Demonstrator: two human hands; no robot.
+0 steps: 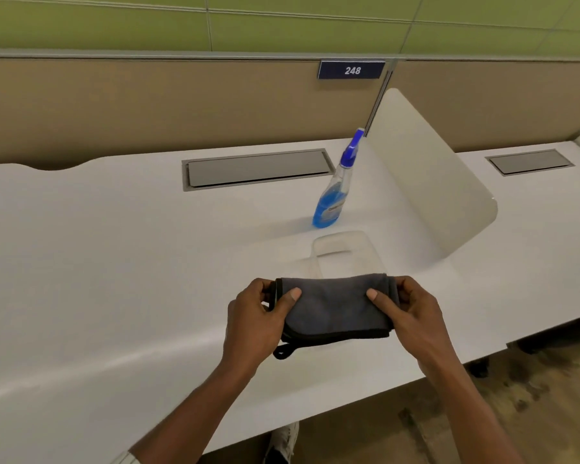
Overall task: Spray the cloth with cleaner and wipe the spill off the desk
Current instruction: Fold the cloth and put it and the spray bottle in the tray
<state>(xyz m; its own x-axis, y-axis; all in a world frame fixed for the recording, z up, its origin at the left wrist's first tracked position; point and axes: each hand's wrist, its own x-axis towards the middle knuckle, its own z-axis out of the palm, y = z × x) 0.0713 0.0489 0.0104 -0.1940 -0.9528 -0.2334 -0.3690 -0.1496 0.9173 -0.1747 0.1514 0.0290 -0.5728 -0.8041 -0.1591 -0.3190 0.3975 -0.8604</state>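
Head cam: both hands pinch a folded gray cloth point(335, 309) just above the white counter point(114, 262), left hand point(258, 319) on its left edge, right hand point(412, 316) on the right, thumbs on top. Blue spray bottle point(335, 192) stands behind it w/ a label too blurry to read. Wall sign point(351, 70) says 248.

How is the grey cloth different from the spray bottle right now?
The grey cloth is soft, folded and held flat between the left hand and right hand; the spray bottle is rigid and stands upright, untouched. The cloth is dark grey and opaque; the bottle is clear, with blue liquid and a blue trigger head. The cloth is near the desk's front edge; the bottle is farther back. Both are over the same white desk.
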